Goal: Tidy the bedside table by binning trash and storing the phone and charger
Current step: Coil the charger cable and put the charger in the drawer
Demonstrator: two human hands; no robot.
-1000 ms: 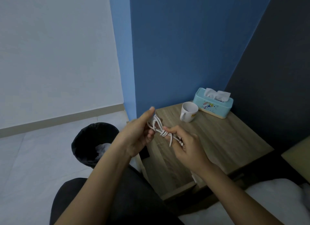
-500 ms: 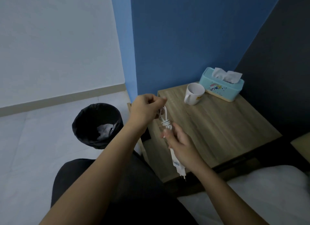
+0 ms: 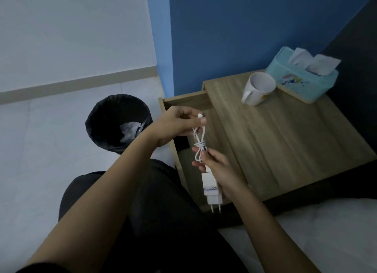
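A white charger (image 3: 211, 188) with its cable (image 3: 200, 144) wound into a knotted bundle hangs over the open drawer (image 3: 184, 99) of the wooden bedside table (image 3: 285, 142). My left hand (image 3: 177, 124) pinches the cable's upper end near the plug tip. My right hand (image 3: 221, 170) grips the lower loop and the adapter, whose pins point down. A dark object that may be the phone (image 3: 181, 143) lies inside the drawer, mostly hidden behind my hands.
A black-lined bin (image 3: 117, 122) with crumpled white paper stands on the floor left of the table. A white mug (image 3: 258, 90) and a teal tissue box (image 3: 299, 77) sit at the table's back. White bedding (image 3: 318, 232) lies at lower right.
The view has tilted down and the drawer now shows open. My hands have pulled the wound cable out lengthwise, left hand up, right hand down with the adapter hanging.
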